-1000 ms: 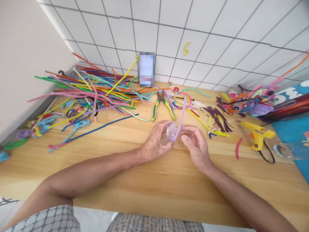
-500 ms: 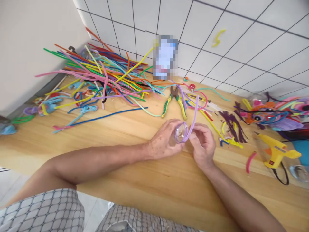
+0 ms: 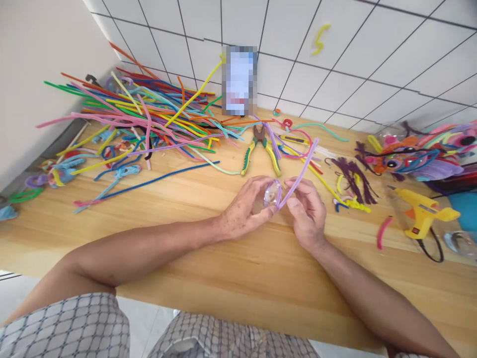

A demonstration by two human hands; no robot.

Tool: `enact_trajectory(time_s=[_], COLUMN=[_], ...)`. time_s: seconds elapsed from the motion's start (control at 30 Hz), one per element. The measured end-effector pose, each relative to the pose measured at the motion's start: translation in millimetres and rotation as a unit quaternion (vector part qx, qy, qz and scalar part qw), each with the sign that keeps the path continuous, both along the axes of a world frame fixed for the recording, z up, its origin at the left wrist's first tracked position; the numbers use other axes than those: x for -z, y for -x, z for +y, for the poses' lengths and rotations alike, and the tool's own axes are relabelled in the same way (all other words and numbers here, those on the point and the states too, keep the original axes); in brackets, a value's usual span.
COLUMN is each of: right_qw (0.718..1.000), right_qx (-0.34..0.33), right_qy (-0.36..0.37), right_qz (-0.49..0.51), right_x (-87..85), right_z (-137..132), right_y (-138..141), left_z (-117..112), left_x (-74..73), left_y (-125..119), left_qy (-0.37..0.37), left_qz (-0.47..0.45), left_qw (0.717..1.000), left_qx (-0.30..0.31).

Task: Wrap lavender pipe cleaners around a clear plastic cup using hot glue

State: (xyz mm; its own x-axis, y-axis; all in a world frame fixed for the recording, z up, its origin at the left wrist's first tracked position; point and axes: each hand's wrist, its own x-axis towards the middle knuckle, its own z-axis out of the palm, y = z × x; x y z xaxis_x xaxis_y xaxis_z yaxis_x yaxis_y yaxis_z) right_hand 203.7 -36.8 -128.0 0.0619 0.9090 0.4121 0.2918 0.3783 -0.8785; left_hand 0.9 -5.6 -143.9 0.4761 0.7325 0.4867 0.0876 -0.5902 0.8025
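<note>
A small clear plastic ball [image 3: 272, 194] sits in my left hand [image 3: 244, 209], its fingers and thumb curled around it. Purple pipe cleaner [image 3: 303, 169] loops round the rim of this clear piece, and its long free end slants up to the right. My right hand [image 3: 308, 211] pinches the pipe cleaner close to the loop between thumb and fingers. Both hands are just above the table, nearly touching. Beyond them lie pliers [image 3: 261, 149] with green and yellow handles, their jaws pointing away from me.
A big heap of coloured pipe cleaners [image 3: 160, 119] covers the back left of the wooden table [image 3: 208, 268]. A phone [image 3: 240, 82] leans on the tiled wall. To the right lie purple strands [image 3: 352, 176], a yellow glue gun [image 3: 423, 214] and a colourful pipe-cleaner figure [image 3: 410, 159].
The view has shifted, so everything sits a little further left and higher. The free end of the purple pipe cleaner now leans further to the right. Both hands keep their hold.
</note>
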Motion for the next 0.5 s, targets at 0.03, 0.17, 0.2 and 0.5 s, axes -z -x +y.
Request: enact_trajectory(time_s=[0.03, 0.17, 0.2, 0.5], right_qw=[1.000, 0.999, 0.998, 0.999], right_qx=[-0.004, -0.007, -0.004, -0.010], right_qy=[0.006, 0.020, 0.026, 0.036], right_qz=[0.006, 0.048, 0.053, 0.032], right_x=[-1.1, -1.0, -0.2, 3.9], right_z=[0.5, 2.3, 2.6, 4.7], right_y=[0.1, 1.8, 2.3, 1.9], left_z=[0.0, -0.5, -0.7, -0.9], left_x=[0.1, 0.2, 0.2, 0.5], left_y=[0.0, 0.0, -0.1, -0.2], left_qy=[0.000, 0.005, 0.007, 0.005], left_qz=[-0.001, -0.002, -0.001, -0.005], left_qw=[1.000, 1.000, 1.000, 1.000], left_qx=[-0.001, 0.000, 0.000, -0.002])
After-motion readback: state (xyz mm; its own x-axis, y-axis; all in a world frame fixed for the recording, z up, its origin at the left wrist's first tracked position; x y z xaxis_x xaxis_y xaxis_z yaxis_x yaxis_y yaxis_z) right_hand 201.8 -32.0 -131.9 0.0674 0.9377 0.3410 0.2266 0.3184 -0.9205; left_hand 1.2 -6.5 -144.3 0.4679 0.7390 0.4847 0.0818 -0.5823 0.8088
